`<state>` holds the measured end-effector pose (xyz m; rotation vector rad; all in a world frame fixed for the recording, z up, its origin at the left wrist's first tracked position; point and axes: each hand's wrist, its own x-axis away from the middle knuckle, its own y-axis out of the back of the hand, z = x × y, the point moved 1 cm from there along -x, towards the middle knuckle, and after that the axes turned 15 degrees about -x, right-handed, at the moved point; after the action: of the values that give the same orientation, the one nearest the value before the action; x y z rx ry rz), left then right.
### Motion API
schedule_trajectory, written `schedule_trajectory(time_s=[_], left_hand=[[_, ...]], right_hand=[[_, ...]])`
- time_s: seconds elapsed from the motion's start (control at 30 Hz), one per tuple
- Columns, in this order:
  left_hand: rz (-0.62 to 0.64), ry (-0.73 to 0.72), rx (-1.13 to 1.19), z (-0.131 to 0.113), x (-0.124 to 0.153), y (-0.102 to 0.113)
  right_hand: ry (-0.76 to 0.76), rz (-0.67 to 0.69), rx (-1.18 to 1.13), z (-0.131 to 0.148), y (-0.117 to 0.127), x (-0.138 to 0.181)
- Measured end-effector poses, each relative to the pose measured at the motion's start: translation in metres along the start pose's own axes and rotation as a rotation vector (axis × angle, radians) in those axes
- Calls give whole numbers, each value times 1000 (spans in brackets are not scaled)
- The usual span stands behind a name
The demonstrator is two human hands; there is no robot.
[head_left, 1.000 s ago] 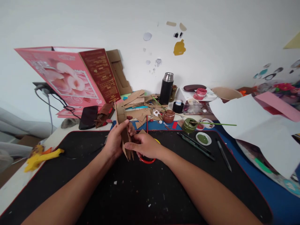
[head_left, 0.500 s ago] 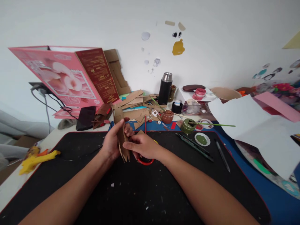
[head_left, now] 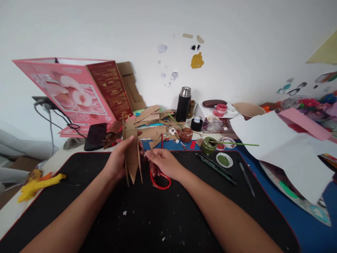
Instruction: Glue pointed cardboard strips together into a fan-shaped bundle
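1. Left hand (head_left: 118, 160): fingers closed around a folded cardboard piece (head_left: 131, 156), thumb across the front, other fingers behind.
2. Cardboard piece: raised above the black mat (head_left: 126, 225), left of centre, toward the far edge. Stands roughly upright, with pointed lower ends downward; panels spread apart at the bottom.
3. Right hand (head_left: 165, 163): just right of the cardboard, fingers curled inward, thumb close to the index finger. Fingertips small and shadowed in this view; cannot tell whether they pinch anything or touch the cardboard.
4. Red loop handle (head_left: 162, 188): directly below the right hand, partly covered by its fingers.
5. Mat, far right corner: white dish of green paint (head_left: 224, 160); green cutter (head_left: 217, 169) to its left; grey pen (head_left: 246, 178) just inside the right edge.
6. Far edge of mat: green paint jar (head_left: 209, 147). Beyond it, on the tabletop: brown paint jar (head_left: 186, 136), cardboard scraps (head_left: 149, 114), black flask (head_left: 183, 107).
7. Left edge of mat: yellow tool (head_left: 40, 186), overlapping that edge. Phone (head_left: 96, 136) beyond the far left corner.
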<state>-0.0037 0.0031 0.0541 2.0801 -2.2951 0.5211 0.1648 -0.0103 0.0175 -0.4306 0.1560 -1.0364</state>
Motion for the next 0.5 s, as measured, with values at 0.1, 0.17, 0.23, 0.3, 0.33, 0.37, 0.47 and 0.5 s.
schedule_trajectory(time_s=[0.1,0.17,0.23,0.3,0.33,0.37,0.47,0.5], left_hand=[[-94,-35,-169,4,4,-3],[-38,-52,-255,7,8,-10],[0,-114,-347,6,10,-17],[16,-194,-450,2,12,-24],[31,-220,-499,-1,11,-26],[51,-231,-544,-4,11,-29],[124,-197,-643,-16,8,-36],[137,-191,-667,-20,6,-38]], right_hand=[[63,-101,-44,6,10,-4],[110,-157,-67,12,18,-6],[149,-198,-71,18,24,-7],[175,-222,-47,23,27,-6],[186,-232,-27,25,28,-6],[193,-243,-7,26,29,-6],[204,-312,21,28,29,-5],[203,-339,18,28,29,-5]])
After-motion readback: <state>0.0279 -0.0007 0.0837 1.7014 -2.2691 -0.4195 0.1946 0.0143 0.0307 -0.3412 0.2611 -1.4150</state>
